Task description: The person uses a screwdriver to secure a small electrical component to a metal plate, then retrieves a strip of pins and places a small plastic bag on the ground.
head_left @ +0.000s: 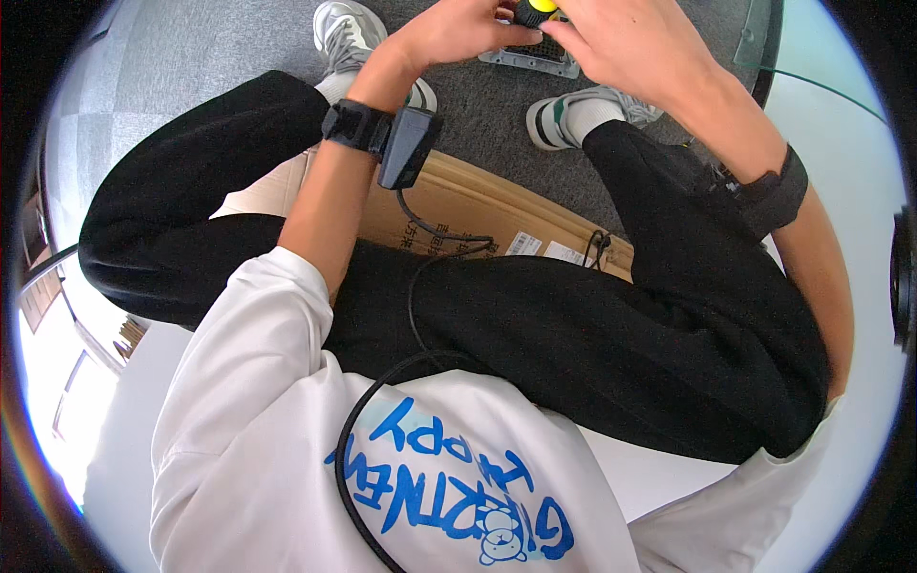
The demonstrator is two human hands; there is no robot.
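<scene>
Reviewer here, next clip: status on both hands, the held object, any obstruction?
Left hand, right hand at yellow-and-black object; exact grip unclear, top edge crops it. Metal-edged item below, partly hidden. No obstruction seen.

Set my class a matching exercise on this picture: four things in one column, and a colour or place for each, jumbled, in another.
Column one
1. Yellow-and-black object
2. Shirt
3. Trousers
4. Cardboard

Column two
A. Black
B. Brown
C. Between the left hand and the right hand
D. White with blue print

Pairs: 1-C, 2-D, 3-A, 4-B
</scene>
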